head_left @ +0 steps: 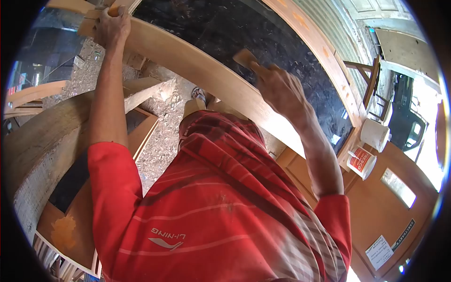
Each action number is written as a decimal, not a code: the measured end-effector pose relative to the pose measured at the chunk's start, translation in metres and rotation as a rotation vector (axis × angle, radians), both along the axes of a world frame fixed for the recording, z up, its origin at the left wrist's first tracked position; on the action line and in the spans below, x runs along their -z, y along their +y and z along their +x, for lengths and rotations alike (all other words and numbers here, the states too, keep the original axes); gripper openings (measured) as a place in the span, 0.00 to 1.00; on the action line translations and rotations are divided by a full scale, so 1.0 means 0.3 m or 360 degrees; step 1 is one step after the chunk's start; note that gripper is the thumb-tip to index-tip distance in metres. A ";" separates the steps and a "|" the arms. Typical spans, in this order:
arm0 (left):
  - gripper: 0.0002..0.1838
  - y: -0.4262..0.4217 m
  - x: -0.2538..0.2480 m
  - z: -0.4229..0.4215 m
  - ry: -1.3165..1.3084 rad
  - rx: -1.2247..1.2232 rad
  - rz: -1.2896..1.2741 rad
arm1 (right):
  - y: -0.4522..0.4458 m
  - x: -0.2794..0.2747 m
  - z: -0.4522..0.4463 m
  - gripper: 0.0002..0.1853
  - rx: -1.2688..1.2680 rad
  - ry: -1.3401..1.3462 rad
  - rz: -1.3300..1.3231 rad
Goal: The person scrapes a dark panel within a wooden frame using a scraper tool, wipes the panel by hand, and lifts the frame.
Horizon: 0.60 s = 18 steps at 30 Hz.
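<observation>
My left hand [112, 29] is closed round the far-left end of a long pale wooden board [197, 66], with a small orange-brown piece showing between its fingers. The board runs diagonally along the near edge of a black glossy panel [225, 28]. Over the panel, my right hand [280, 89] grips a small flat brown tool [245, 57], its blade pointing up and left. Whether the blade touches the panel I cannot tell. A wooden strip [319, 51] with orange patches borders the panel's far side.
Two white buckets [375, 135], one with a red label [361, 162], stand at the right. A brown door [390, 207] with a paper note lies lower right. At left are a curved wooden piece [51, 136] and another brown panel [70, 235]. Shavings [162, 127] cover the ground.
</observation>
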<state>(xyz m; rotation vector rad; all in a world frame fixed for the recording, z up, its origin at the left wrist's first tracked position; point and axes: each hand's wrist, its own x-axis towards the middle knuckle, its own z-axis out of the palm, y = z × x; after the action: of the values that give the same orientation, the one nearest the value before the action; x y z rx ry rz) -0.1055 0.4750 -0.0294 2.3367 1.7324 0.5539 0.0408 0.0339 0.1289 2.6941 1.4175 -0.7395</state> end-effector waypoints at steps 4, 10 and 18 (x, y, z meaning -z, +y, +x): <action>0.43 0.002 -0.010 0.000 -0.0047 0.0019 0.0085 | -0.015 0.009 0.035 0.22 0.0167 0.0110 0.0324; 0.43 0.021 0.004 -0.005 -0.0086 0.0015 0.0043 | -0.350 -0.063 0.080 0.20 0.0631 0.0103 0.0468; 0.42 0.070 0.021 -0.005 -0.0007 -0.0020 0.0089 | -0.555 0.005 0.031 0.15 0.0466 -0.0037 0.0446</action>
<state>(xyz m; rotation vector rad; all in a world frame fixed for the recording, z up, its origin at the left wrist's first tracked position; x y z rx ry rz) -0.1069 0.4959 -0.0357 2.3617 1.7526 0.6172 0.0502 -0.1327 0.1273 3.1606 1.2168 -0.5517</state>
